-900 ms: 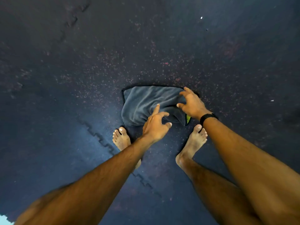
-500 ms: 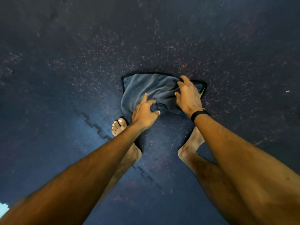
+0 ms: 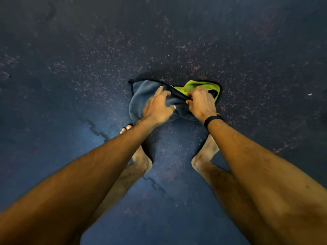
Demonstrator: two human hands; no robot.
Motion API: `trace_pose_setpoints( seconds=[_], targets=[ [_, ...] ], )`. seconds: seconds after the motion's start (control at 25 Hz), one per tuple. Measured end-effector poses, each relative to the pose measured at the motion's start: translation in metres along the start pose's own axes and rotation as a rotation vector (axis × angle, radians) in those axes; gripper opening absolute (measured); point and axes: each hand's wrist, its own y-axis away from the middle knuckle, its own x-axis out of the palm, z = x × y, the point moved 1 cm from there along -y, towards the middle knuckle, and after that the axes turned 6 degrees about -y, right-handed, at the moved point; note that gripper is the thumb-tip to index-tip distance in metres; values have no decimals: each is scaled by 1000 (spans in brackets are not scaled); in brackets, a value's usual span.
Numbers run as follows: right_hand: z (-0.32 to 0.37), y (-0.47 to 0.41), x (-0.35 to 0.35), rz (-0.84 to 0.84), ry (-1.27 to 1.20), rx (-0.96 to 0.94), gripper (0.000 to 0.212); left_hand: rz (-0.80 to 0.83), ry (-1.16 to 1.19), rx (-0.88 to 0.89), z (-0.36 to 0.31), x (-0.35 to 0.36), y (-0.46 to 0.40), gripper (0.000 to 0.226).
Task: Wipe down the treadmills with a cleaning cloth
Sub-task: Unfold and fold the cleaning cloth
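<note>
Down at the person's bare feet [image 3: 141,161], planted apart on the dark speckled rubber floor [image 3: 70,68], both forearms reach forward and low. Just beyond the toes, the left hand [image 3: 157,106] is curled into the grey side of the cleaning cloth [image 3: 139,96], fingers and thumb bunching a fold of it. Close beside it the right hand [image 3: 201,103], a black wristband [image 3: 213,119] at its wrist, pinches the cloth's dark edge, which runs taut between the two hands. Past the right knuckles the cloth's bright yellow-green side [image 3: 198,85] shows, turned up. The cloth looks partly lifted, its far part resting on or near the floor; I cannot tell exactly.

No treadmill is in view, so the wiping itself seems not yet begun; this looks like gathering or refolding the cloth. To do that well, I would keep both grips on the same edge, draw the corners together into a flat pad rather than a wad, and lift it off the gritty floor so it picks up none of the pink specks.
</note>
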Motion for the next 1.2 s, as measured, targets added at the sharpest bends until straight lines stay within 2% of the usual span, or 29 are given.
trace_pose_setpoints(
  seconds=[0.12, 0.24, 0.32, 0.44, 0.6, 0.8, 0.96, 1.2],
  targets=[
    [12, 27, -9, -30, 4, -66, 26, 24, -43, 29, -7, -5, 28, 73],
    [47, 85, -36, -78, -119, -185, 37, 128, -143, 131, -19, -21, 78, 85],
    [69, 129, -54, -36, -123, -239, 39, 133, -260, 187, -29, -36, 113, 76],
    [103, 197, -108, 31, -74, -269, 35, 129, -377, 181, -54, -86, 175, 40],
    [155, 253, -205, 26, 14, -317, 29, 39, -342, 93, -90, -173, 259, 33],
    [220, 319, -317, -48, 164, -298, 29, -112, -398, 204, -130, -283, 359, 48],
    [261, 367, -379, -136, 151, -351, 19, -188, -441, 134, -107, -355, 418, 44],
    [331, 402, -441, -167, 190, -375, 23, -383, -273, 83, -44, -440, 492, 35]
  ],
)
